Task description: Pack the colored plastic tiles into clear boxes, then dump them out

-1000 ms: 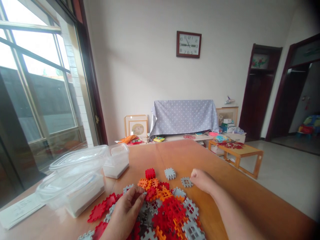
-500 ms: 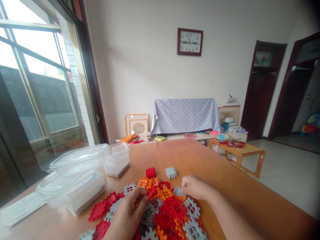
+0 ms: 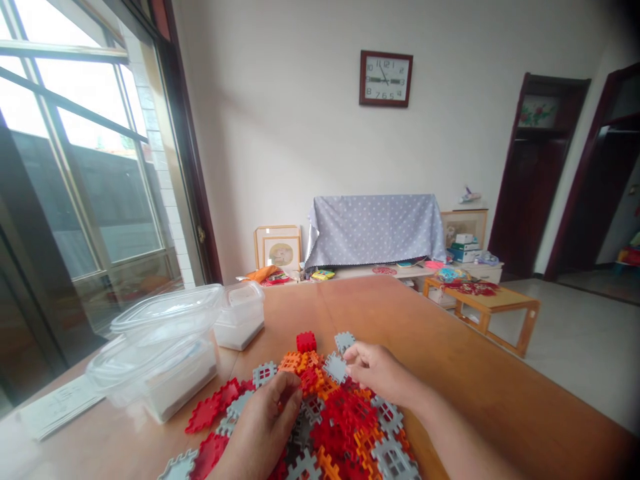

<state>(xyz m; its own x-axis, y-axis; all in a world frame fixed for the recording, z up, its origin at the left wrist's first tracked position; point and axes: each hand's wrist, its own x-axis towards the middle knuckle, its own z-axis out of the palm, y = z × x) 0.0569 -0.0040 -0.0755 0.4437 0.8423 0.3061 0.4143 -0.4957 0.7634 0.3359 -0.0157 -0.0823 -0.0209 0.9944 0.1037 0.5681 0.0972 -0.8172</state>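
A heap of interlocking plastic building tiles [image 3: 340, 417] in red, orange and grey is spread on the table before me. My right hand [image 3: 373, 367] pinches a flat grey building tile [image 3: 335, 367] by its right edge, above the back of the heap. Over the heap's left side, my left hand [image 3: 270, 417] is closed, thumb against curled fingers; whatever it may hold is hidden. Behind the heap stand a small red stack of tiles [image 3: 306, 342] and a grey stack of tiles [image 3: 345, 341], the latter close to my right fingertips.
Clear plastic containers [image 3: 165, 373] and a smaller lidded box [image 3: 240, 317] stand on the left of the wooden table [image 3: 300, 307]. White paper sheets [image 3: 60, 407] lie at the left edge. Beyond are a cloth-covered object [image 3: 375, 230] and a low wooden table [image 3: 487, 300].
My right hand has moved left and now holds a grey tile up over the heap. My left hand stays almost where it was. The view has shifted slightly.
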